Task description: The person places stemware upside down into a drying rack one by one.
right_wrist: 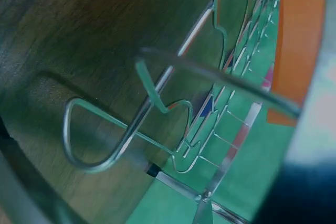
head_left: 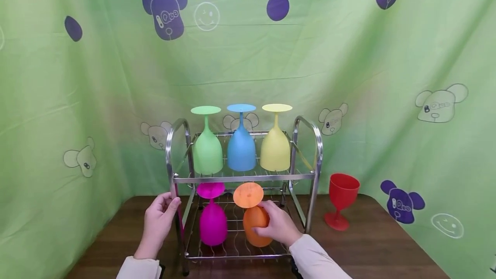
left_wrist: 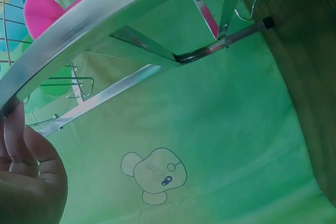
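On the lower shelf of a two-tier metal rack [head_left: 248, 179], my right hand [head_left: 280, 224] grips an upside-down orange goblet [head_left: 255, 231] by its bowl. The thumb lies across the front of the bowl; the other fingers are partly hidden behind it. A magenta goblet [head_left: 213, 225] stands inverted to the left of the orange one. My left hand [head_left: 158, 222] holds the rack's left front post, its fingertips at the metal tube [left_wrist: 68, 40] in the left wrist view. In the right wrist view an orange surface [right_wrist: 294, 51] shows beyond the wires.
Inverted green [head_left: 208, 154], blue [head_left: 241, 150] and yellow [head_left: 275, 150] goblets line the upper shelf. A red goblet [head_left: 343, 193] stands upright on the wooden table [head_left: 372, 249], right of the rack. Green patterned cloth [head_left: 248, 55] hangs behind and at both sides.
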Tool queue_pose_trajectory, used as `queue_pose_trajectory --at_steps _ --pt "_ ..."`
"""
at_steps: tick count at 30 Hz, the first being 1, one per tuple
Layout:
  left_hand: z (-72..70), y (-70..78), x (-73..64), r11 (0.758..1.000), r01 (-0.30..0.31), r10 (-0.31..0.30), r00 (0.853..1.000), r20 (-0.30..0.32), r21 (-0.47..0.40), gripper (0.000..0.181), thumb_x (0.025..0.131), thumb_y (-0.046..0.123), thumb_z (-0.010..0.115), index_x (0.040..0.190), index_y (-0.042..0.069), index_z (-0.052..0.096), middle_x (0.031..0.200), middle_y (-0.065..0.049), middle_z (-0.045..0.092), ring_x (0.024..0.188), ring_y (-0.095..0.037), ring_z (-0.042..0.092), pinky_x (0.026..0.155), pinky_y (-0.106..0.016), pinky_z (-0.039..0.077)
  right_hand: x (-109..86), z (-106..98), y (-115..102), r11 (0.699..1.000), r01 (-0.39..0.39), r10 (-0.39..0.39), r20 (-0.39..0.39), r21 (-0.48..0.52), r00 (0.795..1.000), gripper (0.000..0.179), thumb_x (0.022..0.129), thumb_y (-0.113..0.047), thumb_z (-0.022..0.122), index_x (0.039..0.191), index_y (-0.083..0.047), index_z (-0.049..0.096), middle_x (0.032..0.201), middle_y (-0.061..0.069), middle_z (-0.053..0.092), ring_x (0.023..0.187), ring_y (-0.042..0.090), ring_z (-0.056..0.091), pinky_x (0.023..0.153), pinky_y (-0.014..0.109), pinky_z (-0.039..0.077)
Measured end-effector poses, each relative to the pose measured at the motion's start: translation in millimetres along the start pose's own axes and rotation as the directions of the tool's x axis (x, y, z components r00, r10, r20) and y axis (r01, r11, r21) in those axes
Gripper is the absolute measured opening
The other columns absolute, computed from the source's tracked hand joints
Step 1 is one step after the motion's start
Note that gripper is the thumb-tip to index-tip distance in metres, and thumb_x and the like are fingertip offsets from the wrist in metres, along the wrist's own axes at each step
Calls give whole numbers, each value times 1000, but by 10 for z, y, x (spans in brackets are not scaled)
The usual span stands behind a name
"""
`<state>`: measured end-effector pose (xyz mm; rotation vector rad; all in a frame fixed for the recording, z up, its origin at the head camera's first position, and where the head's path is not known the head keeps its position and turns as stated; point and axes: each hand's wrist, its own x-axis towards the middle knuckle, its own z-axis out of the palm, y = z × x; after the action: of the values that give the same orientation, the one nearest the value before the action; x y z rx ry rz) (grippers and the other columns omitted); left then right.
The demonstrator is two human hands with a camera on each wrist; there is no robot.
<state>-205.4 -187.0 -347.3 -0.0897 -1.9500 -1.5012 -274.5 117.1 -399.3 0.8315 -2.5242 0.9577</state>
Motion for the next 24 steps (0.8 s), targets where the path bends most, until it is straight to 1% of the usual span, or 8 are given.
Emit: queue_pose_trajectory --at_steps 2,6,9,11,14,17,21,24 --pt "1 -11 11 1000 -12 12 1000 8 -1 14 91 2 63 97 -11 61 71 12 56 65 -2 47 59 -18 40 33 24 14 1000 -9 9 8 -7 1000 58 68 -21 83 118 -5 59 101 2 58 80 19 59 66 32 53" --pt "6 -16 17 1000 -6 6 1000 3 -3 12 90 0 63 97 -10 62 70 13 55 66 -2 47 60 -18 40 114 74 41 1000 -24 24 30 -7 999 58 69 -23 81 118 -2 58 106 6 59 81 21 60 66 34 53" --pt "-1 -14 14 1000 -8 8 1000 3 24 11 89 0 64 96 -9 62 69 11 54 65 -2 47 60 -18 40 175 110 64 998 -58 56 39 31 998 59 71 -23 80 119 1 57 109 11 60 84 23 60 68 36 53" --pt "-8 -14 14 999 -20 20 1000 7 44 10 89 1 64 95 -8 62 70 9 54 65 -2 47 60 -19 40 208 132 85 993 -92 89 38 68 995 60 72 -23 80 120 3 55 110 13 60 85 24 60 70 37 53" --pt "-15 -5 9 998 -33 33 999 4 57 9 89 0 65 93 -7 62 69 7 54 65 -2 47 60 -19 40 239 161 104 981 -148 143 43 125 989 60 75 -21 79 122 6 53 109 14 60 85 24 60 72 39 53" --pt "-13 -6 10 998 -37 37 999 1 60 8 88 0 65 92 -7 63 69 7 54 64 -2 47 60 -19 40 240 173 117 966 -185 175 69 179 982 60 78 -20 77 124 8 49 108 16 60 85 26 61 73 42 54" --pt "-22 -16 22 997 -31 31 1000 -1 71 8 88 0 65 93 -6 63 69 7 55 64 -1 46 60 -19 41 234 176 109 952 -202 178 121 232 977 60 81 -18 75 125 11 45 107 18 59 87 28 61 75 45 54" --pt "-27 -21 23 996 -33 33 999 3 77 8 88 0 66 92 -6 63 68 7 54 64 -1 46 60 -19 41 232 159 87 953 -191 157 157 237 975 60 83 -17 73 125 12 43 110 20 58 91 31 61 79 47 53"
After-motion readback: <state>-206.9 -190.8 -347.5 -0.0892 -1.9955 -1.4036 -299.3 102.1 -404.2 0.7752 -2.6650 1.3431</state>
